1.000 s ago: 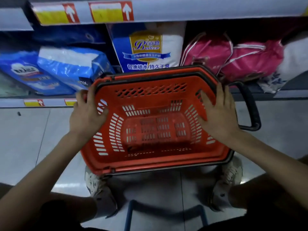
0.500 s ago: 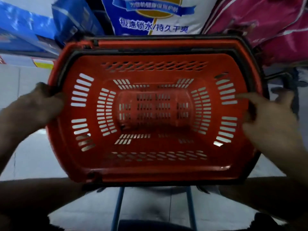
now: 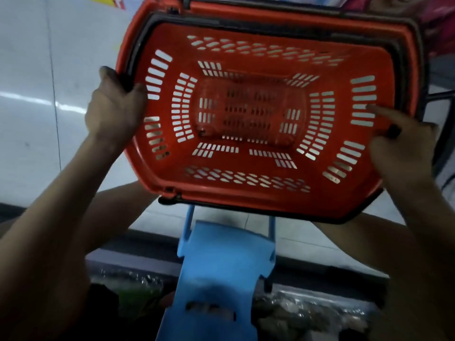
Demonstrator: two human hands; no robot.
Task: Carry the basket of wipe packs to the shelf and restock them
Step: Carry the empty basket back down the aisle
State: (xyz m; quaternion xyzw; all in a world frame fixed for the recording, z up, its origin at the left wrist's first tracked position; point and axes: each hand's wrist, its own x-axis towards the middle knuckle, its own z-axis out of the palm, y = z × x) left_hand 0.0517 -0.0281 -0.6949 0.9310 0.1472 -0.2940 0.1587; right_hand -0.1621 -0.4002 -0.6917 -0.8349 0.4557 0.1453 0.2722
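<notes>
Left hand (image 3: 114,112) clamps basket (image 3: 268,114) rim | right hand (image 3: 403,148) grips opposite end

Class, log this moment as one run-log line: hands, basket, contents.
left hand: gripping basket rim | right hand: gripping opposite rim | basket: orange, held up, empty | below: blue stool

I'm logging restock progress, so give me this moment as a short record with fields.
basket: orange basket, held up, empty inside, no wipe packs visible
left hand: left hand grips the basket's left rim
right hand: right hand holds the right rim
below: blue stool on the floor
shelf: only its edge visible, top right
</notes>
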